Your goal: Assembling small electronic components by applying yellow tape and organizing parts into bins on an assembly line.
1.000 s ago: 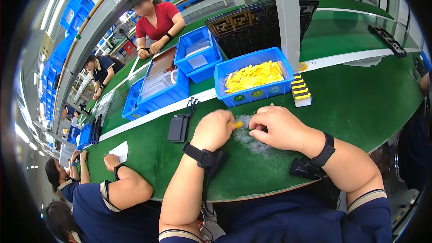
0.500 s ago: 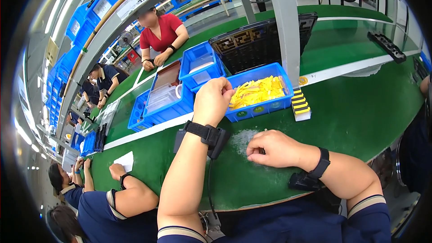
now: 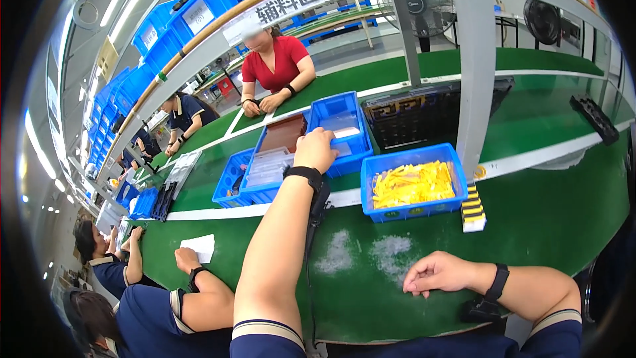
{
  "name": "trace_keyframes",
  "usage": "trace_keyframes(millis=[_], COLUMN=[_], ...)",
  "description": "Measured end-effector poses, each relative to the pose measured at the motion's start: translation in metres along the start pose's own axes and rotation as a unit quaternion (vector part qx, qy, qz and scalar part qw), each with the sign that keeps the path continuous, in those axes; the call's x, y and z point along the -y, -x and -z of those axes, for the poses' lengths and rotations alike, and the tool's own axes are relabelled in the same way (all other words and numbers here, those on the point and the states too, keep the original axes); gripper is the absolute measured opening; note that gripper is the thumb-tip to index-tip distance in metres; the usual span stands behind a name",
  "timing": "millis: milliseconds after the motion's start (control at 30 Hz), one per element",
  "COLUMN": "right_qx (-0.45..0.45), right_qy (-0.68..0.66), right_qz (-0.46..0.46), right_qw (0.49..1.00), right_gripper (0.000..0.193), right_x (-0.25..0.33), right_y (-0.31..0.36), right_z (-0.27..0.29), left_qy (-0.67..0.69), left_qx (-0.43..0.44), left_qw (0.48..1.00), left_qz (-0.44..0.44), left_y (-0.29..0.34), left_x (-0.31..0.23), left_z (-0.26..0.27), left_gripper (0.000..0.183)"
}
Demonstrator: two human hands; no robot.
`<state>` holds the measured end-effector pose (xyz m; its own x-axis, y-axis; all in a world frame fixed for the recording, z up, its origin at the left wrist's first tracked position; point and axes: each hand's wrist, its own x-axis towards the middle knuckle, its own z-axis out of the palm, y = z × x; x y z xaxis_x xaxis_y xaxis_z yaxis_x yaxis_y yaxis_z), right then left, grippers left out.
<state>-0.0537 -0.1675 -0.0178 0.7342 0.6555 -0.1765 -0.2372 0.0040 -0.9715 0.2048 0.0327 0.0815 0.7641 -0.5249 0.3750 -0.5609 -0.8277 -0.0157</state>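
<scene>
My left hand (image 3: 315,150) reaches forward over the blue bins, at the near side of a small blue bin (image 3: 358,109) with pale flat pieces in it. Its fingers bend down away from me, and their tips are hidden behind the knuckles. To the right stands a blue bin (image 3: 416,212) full of small yellow strips (image 3: 412,185). My right hand (image 3: 438,274) is low over the green table, with fingers curled in toward the thumb. Whatever they may hold is hidden. Both wrists wear black straps.
A larger blue bin (image 3: 260,193) holds clear plastic pieces and a brown sheet. A yellow-and-black striped block (image 3: 473,211) stands beside a grey post (image 3: 472,73). White dusty patches (image 3: 391,255) mark the green table (image 3: 358,311). Co-workers sit at the left and across, one in red (image 3: 278,66).
My left hand has moved from the bin of yellow strips to the bins on its left. My right hand has come nearer to me, and the view has shifted.
</scene>
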Motion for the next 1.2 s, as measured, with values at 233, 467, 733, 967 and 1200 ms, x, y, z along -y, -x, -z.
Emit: trace_keyframes(millis=[233,467,733,967,1200], right_qx=[0.043,0.077,0.08,0.066,0.059], right_qy=[-0.076,-0.13,-0.127,-0.108,-0.231], right_qz=[0.012,-0.02,-0.058,-0.074,-0.003], right_qw=[0.996,0.988,0.987,0.989,0.971], right_gripper=[0.017,0.021,0.02,0.022,0.015], right_x=[-0.003,-0.006,0.0,-0.004,0.011], right_y=[0.0,-0.001,-0.002,0.002,0.003], right_z=[0.01,0.018,0.023,0.024,0.011], left_qy=[0.03,-0.011,-0.086,0.026,0.108], left_qx=[-0.132,-0.134,-0.058,0.116,0.305], left_qw=[0.987,0.991,0.994,0.992,0.934], left_qz=[-0.082,0.002,0.019,0.045,0.153], left_y=[-0.007,-0.01,-0.021,-0.084,-0.134], left_x=[0.017,0.067,0.069,-0.005,0.062], left_z=[0.01,0.025,0.026,-0.026,-0.141], left_gripper=[0.017,0.022,0.024,0.028,0.036])
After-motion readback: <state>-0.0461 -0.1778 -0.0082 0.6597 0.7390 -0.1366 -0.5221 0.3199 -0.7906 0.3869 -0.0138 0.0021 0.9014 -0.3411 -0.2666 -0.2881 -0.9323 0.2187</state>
